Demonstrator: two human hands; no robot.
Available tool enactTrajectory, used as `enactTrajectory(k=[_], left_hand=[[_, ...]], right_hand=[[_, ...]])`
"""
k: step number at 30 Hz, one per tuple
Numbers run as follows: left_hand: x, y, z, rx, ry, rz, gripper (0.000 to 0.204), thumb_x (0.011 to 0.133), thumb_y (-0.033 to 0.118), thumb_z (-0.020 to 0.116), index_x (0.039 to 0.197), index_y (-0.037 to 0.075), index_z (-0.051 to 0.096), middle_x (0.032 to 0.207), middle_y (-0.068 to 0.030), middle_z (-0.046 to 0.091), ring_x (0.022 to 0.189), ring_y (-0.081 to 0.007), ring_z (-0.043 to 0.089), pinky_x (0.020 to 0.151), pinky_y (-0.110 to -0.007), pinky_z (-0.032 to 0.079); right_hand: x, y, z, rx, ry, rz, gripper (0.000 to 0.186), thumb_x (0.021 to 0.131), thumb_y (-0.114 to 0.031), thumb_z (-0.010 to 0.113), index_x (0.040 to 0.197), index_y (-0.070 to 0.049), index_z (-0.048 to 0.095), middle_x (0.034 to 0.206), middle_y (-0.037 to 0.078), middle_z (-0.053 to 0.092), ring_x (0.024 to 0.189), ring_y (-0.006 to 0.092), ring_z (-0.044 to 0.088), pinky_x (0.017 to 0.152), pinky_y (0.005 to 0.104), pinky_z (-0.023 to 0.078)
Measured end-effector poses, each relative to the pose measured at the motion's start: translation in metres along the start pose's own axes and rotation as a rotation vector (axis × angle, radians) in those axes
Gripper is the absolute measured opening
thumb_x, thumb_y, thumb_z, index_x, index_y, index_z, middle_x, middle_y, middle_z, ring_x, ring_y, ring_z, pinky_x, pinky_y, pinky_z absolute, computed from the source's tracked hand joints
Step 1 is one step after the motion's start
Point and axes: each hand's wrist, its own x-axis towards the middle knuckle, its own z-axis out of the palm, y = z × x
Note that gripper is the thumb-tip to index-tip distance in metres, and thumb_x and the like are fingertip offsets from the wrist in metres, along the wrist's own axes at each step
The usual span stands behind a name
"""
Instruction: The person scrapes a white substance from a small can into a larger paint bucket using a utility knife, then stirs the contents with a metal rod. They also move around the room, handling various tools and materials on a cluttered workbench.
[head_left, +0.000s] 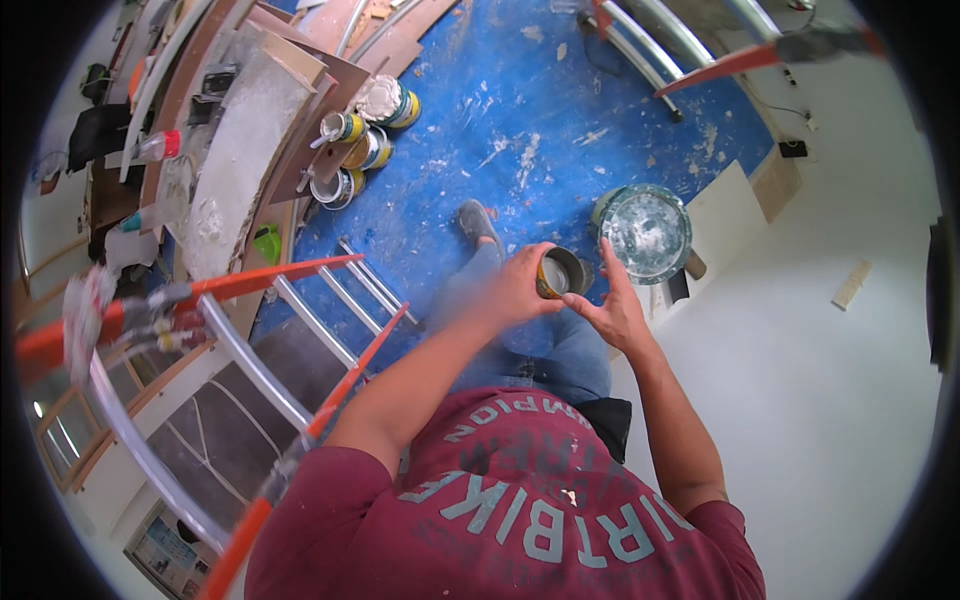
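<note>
A small open can [563,273] with a yellow-edged side is between my hands, in front of my legs. My left hand [522,288] is closed around its left side. My right hand [616,306] has its fingers stretched out past the can's right side, and its thumb touches the can's near rim. The inside of the can looks grey with some whitish matter. Just beyond my right fingers stands a larger round bucket [648,234] with a green rim and a pale, smeared top.
Left stands an orange ladder [240,350] with metal rungs; another ladder [680,50] is at far right. Several paint cans [375,150] stand beside leaning boards [245,150]. The blue floor covering [520,120] has white splashes. A white wall [800,400] rises on the right.
</note>
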Motion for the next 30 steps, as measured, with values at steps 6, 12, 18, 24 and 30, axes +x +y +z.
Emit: enactTrajectory(k=[6, 12, 18, 24, 30], left_hand=[[0.05, -0.075, -0.02, -0.009, 0.054, 0.174, 0.084, 0.073, 0.033, 0.083, 0.142, 0.005, 0.043, 0.133, -0.0213, 0.056, 0.124, -0.0412, 0.054, 0.105, -0.051, 0.043], [0.084, -0.105, -0.084, -0.019, 0.146, 0.081, 0.09, 0.075, 0.026, 0.082, 0.15, 0.005, 0.036, 0.142, -0.023, 0.049, 0.132, -0.0401, 0.05, 0.11, -0.049, 0.04], [0.116, -0.191, -0.144, -0.123, 0.323, -0.274, 0.097, 0.079, 0.028, 0.082, 0.157, 0.004, 0.028, 0.151, -0.0243, 0.042, 0.137, -0.037, 0.046, 0.112, -0.047, 0.04], [0.123, -0.327, -0.176, -0.145, 0.699, -0.57, 0.08, 0.093, 0.037, 0.072, 0.154, 0.004, 0.033, 0.146, -0.0245, 0.049, 0.12, -0.0343, 0.058, 0.101, -0.044, 0.048], [0.155, -0.408, -0.18, 0.003, 0.769, -0.432, 0.068, 0.093, 0.034, 0.072, 0.148, 0.004, 0.044, 0.131, -0.0212, 0.063, 0.11, -0.0318, 0.064, 0.094, -0.043, 0.052]], right_hand=[[0.084, -0.015, 0.063, -0.039, -0.083, 0.144, 0.103, 0.079, -0.031, 0.083, 0.158, -0.002, 0.024, 0.143, 0.026, 0.049, 0.135, 0.0402, 0.048, 0.111, 0.0442, 0.041], [0.175, -0.036, 0.103, -0.161, -0.01, -0.015, 0.097, 0.079, -0.029, 0.081, 0.157, -0.005, 0.029, 0.133, 0.022, 0.054, 0.121, 0.0402, 0.054, 0.103, 0.0463, 0.046], [0.295, -0.008, 0.124, -0.262, 0.041, -0.106, 0.093, 0.078, -0.029, 0.082, 0.155, -0.008, 0.034, 0.133, 0.021, 0.054, 0.122, 0.039, 0.053, 0.101, 0.0469, 0.046], [0.406, 0.033, 0.155, -0.406, 0.056, -0.351, 0.081, 0.074, -0.022, 0.08, 0.146, -0.008, 0.045, 0.136, 0.023, 0.052, 0.124, 0.0426, 0.05, 0.104, 0.0484, 0.046], [0.476, 0.06, 0.214, -0.422, 0.028, -0.436, 0.079, 0.073, -0.023, 0.082, 0.142, -0.008, 0.048, 0.136, 0.023, 0.051, 0.124, 0.0424, 0.051, 0.105, 0.0485, 0.046]])
